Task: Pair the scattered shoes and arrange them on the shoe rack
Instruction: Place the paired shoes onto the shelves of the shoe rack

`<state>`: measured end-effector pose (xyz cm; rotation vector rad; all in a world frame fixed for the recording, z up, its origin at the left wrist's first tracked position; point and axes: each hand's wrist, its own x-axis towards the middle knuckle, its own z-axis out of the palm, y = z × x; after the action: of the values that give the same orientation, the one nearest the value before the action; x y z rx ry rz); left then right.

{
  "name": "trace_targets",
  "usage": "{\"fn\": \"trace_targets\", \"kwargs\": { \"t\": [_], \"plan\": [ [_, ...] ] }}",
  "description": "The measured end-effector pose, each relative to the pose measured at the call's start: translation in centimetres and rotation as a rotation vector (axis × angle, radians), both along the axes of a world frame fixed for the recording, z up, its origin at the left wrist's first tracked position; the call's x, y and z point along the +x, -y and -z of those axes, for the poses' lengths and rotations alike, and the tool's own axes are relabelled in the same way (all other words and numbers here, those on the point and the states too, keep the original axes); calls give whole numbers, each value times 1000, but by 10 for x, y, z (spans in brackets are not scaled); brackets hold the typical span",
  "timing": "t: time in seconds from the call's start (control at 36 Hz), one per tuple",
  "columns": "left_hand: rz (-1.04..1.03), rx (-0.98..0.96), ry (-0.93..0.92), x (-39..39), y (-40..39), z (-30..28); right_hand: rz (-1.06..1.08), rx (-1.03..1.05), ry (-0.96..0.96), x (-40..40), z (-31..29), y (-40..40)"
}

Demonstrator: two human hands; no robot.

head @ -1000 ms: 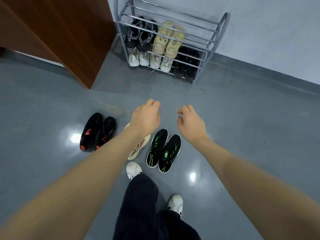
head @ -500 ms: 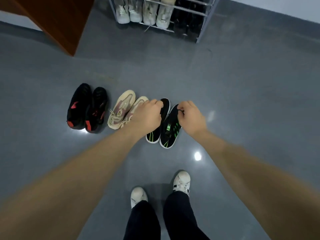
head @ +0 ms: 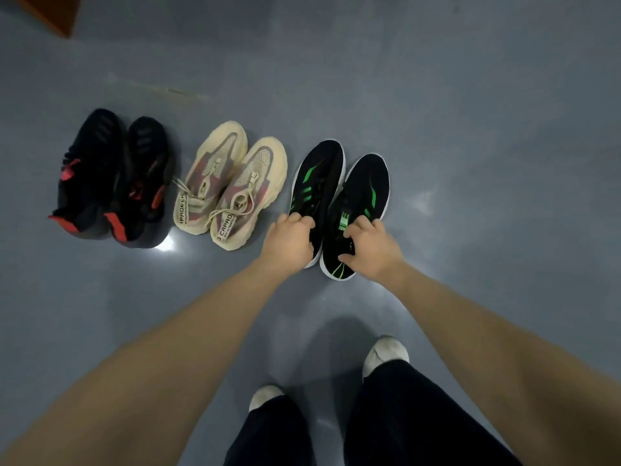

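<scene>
Risk first: we judge that each black knit sneaker with green stripes is held only by its soft collar, so on the lift a toe could sag and swing, or one shoe could slip out and break up the pair. Our left hand (head: pixel 289 238) curls its fingers into the opening of the left black-and-green sneaker (head: pixel 317 183), knuckles up, gripping the collar at the heel end. Our right hand (head: pixel 371 248) does the same on the right black-and-green sneaker (head: pixel 361 203), fingers hooked over the tongue area and thumb low by the heel. Both forearms reach forward and down, converging on this pair, which sits on the grey glossy floor (head: pixel 487 146) with toes pointing away from us. Just left of this pair lies the cream mesh pair with pink panels (head: pixel 232 183), and left again the black pair with red accents (head: pixel 111 176). No shoe rack is in view.
</scene>
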<state>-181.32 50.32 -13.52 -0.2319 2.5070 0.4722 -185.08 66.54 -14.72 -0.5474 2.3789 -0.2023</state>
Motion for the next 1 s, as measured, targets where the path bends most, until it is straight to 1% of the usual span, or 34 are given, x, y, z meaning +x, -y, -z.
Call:
{"fn": "trace_targets", "kwargs": {
  "t": [0.08, 0.17, 0.25, 0.33, 0.39, 0.47, 0.53, 0.58, 0.64, 0.67, 0.75, 0.89, 0.94, 1.0],
  "plan": [
    [73, -43, 10, -1, -7, 31, -138, 45, -30, -2, 28, -3],
    [120, -149, 15, -2, -9, 49, -179, -11, -64, -2, 45, -8],
    [186, -242, -10, -4, -9, 53, -127, -111, 22, -3, 49, -14],
    [240, -283, -59, -6, -7, 48, -100, -178, 115, -2, 38, -17],
    [273, -283, -67, -5, -6, 37, -113, -188, 106, 0, 25, -13],
    [239, -238, -103, -6, -3, 14, -84, -177, 91, 3, 1, -8],
    [261, -187, -233, -8, -1, -5, -48, -138, 56, 2, -13, -7],
    [324, -145, -320, -13, -1, -24, 25, -144, 14, -2, -30, -8],
    [263, -33, -303, -18, -1, -44, 79, -149, -36, -8, -50, -7],
    [215, -13, -295, -21, -2, -54, 91, -141, -62, -11, -61, -8],
    [175, -34, -295, -29, -3, -84, 144, -108, -115, -20, -92, -12],
    [165, -54, -330, -44, -13, -145, 242, -117, -38, -31, -148, -18],
    [135, -23, -278, -48, -17, -171, 246, -146, 4, -30, -169, -19],
    [99, 40, -169, -50, -19, -197, 233, -166, 49, -30, -191, -21]
  ]
}}
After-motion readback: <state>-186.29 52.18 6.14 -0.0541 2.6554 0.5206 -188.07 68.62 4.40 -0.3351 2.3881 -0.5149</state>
